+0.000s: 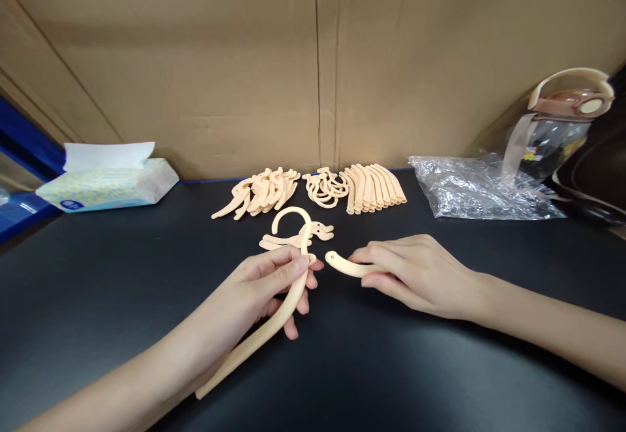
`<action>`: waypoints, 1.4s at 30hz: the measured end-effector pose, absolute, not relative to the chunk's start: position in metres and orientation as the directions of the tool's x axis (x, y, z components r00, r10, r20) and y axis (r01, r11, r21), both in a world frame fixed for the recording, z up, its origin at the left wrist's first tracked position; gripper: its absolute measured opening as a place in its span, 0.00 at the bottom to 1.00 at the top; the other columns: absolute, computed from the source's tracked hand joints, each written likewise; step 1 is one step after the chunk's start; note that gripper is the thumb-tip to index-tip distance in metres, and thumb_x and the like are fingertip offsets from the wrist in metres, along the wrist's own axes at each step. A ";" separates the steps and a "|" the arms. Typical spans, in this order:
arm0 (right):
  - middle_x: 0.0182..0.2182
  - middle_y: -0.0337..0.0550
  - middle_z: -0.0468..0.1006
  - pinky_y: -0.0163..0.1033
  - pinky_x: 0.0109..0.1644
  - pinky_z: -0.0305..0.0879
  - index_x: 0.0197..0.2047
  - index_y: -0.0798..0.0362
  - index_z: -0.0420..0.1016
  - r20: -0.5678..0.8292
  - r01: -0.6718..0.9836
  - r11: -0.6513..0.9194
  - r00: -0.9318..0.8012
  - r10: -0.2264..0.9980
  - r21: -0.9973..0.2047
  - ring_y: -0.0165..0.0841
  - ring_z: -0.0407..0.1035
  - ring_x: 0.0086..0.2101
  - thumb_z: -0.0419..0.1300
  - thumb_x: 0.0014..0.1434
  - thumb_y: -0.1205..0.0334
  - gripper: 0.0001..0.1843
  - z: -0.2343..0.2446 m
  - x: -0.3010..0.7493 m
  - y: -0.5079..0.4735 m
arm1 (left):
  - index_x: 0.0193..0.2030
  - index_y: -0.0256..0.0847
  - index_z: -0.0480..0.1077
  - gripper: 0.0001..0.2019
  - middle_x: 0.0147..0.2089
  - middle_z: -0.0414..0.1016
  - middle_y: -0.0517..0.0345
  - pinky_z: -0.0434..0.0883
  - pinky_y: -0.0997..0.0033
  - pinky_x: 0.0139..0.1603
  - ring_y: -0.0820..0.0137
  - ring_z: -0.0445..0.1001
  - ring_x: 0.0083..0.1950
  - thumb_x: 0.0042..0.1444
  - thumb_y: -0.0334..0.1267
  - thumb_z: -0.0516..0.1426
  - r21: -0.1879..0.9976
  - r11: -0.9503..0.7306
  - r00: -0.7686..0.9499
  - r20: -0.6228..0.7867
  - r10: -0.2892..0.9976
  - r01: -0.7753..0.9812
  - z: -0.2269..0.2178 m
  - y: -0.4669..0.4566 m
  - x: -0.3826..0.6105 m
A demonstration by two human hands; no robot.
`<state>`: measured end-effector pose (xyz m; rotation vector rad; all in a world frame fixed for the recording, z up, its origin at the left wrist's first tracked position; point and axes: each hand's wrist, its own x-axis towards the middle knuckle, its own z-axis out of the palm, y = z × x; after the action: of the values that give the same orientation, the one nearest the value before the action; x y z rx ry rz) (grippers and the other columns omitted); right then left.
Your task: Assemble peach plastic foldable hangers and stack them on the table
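My left hand (267, 288) is closed around a long curved beige plastic arm (264, 334) joined to a hook piece (293, 217) that curls up beyond my fingers. My right hand (415, 272) pinches a second curved beige arm (342, 264), its rounded tip pointing left toward the left hand, a small gap between the two pieces. A small flat beige part (323, 230) lies on the black table just behind the hook.
Piles of beige parts lie at the back: flat pieces (259, 194), hooks (325, 187), curved arms (374, 187). A tissue pack (107, 184) sits back left, a crumpled clear bag (479, 187) and a bottle (557, 126) back right. A cardboard wall (313, 60) stands behind the black table (98, 288).
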<state>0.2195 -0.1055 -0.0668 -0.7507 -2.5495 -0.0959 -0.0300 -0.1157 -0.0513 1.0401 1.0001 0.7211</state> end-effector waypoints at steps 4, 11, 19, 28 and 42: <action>0.28 0.37 0.76 0.33 0.30 0.60 0.43 0.56 0.74 0.462 0.491 0.870 -0.765 0.448 -0.029 0.27 0.70 0.25 0.45 0.75 0.55 0.20 -0.068 0.219 -0.106 | 0.36 0.39 0.82 0.11 0.37 0.81 0.55 0.76 0.81 0.33 0.74 0.76 0.34 0.55 0.46 0.67 0.905 0.423 0.465 -0.397 0.791 0.054 -0.050 -0.117 -0.032; 0.27 0.38 0.72 0.34 0.31 0.60 0.41 0.56 0.76 0.461 0.488 0.872 -0.784 0.415 0.045 0.29 0.64 0.25 0.41 0.76 0.58 0.23 -0.068 0.218 -0.106 | 0.46 0.47 0.82 0.14 0.35 0.82 0.58 0.76 0.78 0.37 0.74 0.76 0.33 0.55 0.48 0.68 0.902 0.429 0.418 -0.405 0.813 0.041 -0.052 -0.117 -0.034; 0.28 0.39 0.74 0.37 0.32 0.60 0.46 0.58 0.77 0.508 0.475 0.869 -0.788 0.349 0.140 0.31 0.65 0.28 0.49 0.74 0.59 0.17 -0.072 0.217 -0.106 | 0.53 0.46 0.79 0.23 0.25 0.78 0.60 0.72 0.81 0.28 0.76 0.71 0.25 0.52 0.52 0.69 0.904 0.425 0.454 -0.399 0.797 0.048 -0.050 -0.115 -0.035; 0.27 0.39 0.76 0.38 0.29 0.55 0.45 0.58 0.78 0.555 0.528 0.799 -0.771 0.311 0.286 0.29 0.64 0.26 0.54 0.72 0.61 0.13 -0.073 0.215 -0.110 | 0.52 0.44 0.80 0.20 0.23 0.74 0.60 0.70 0.83 0.22 0.77 0.68 0.22 0.57 0.51 0.65 0.905 0.412 0.530 -0.402 0.747 0.105 -0.051 -0.113 -0.035; 0.26 0.39 0.77 0.39 0.28 0.54 0.45 0.61 0.77 0.582 0.471 0.785 -0.794 0.178 0.402 0.30 0.65 0.26 0.59 0.68 0.65 0.08 -0.072 0.213 -0.114 | 0.48 0.47 0.81 0.15 0.39 0.82 0.55 0.79 0.75 0.31 0.66 0.79 0.39 0.55 0.45 0.68 0.897 0.418 0.510 -0.429 0.745 0.145 -0.046 -0.114 -0.034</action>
<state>0.2128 -0.1141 -0.0718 -0.4829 -2.4468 -0.7406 -0.0341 -0.1136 -0.0460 1.1012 0.9924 0.4669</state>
